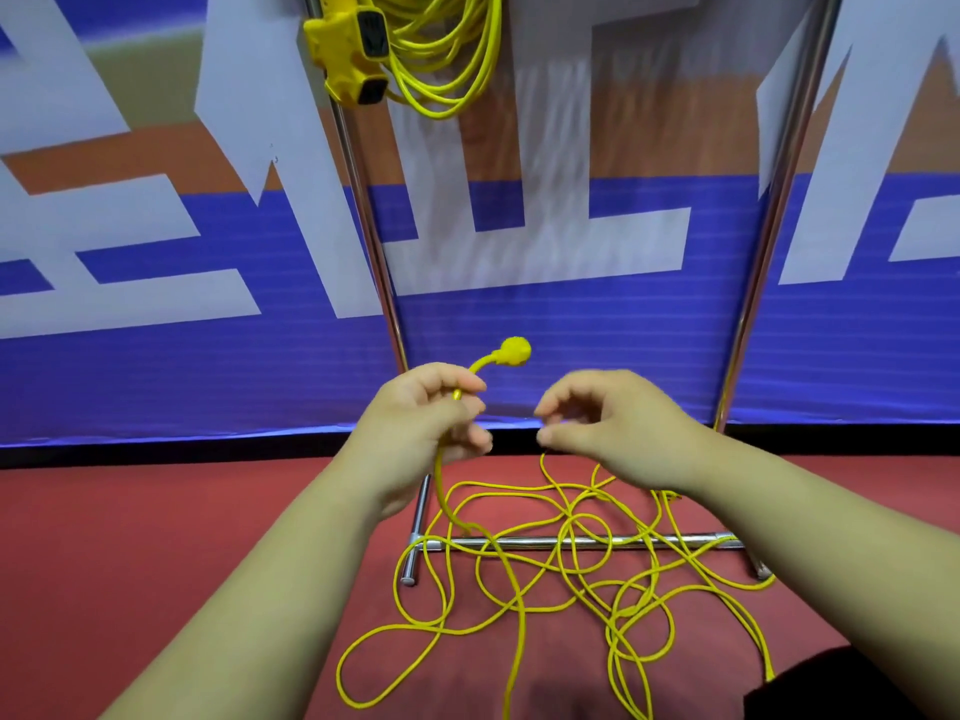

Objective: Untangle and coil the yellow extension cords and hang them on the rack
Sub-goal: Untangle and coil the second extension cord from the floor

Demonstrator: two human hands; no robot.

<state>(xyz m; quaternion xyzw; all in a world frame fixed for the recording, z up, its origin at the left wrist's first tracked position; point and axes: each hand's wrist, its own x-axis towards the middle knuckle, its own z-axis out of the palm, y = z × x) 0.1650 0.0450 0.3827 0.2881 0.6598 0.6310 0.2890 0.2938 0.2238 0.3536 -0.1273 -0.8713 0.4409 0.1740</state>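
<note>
1. Nearest: a thin, round yellow cord (571, 579) sprawls in messy loops over the red floor (182, 511). A few strands cross the rack's shiny tube base bar (597, 543).
2. Left hand (421, 423): its grip is curled round the cord just below the knobby plug (514, 351), which pokes up past the fingers.
3. Right hand (613, 428): loose grip, fingers half curled, thumb apart, nothing in it as far as I can see.
4. Behind them is a blue-and-white banner (156, 356).
5. Up top, a coiled cord (447, 59) hangs on the rack next to a chunky yellow socket block (353, 49).

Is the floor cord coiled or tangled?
Tangled: floor cord lies in loose crossing loops over the rack's base bar; left hand grips its end.
</note>
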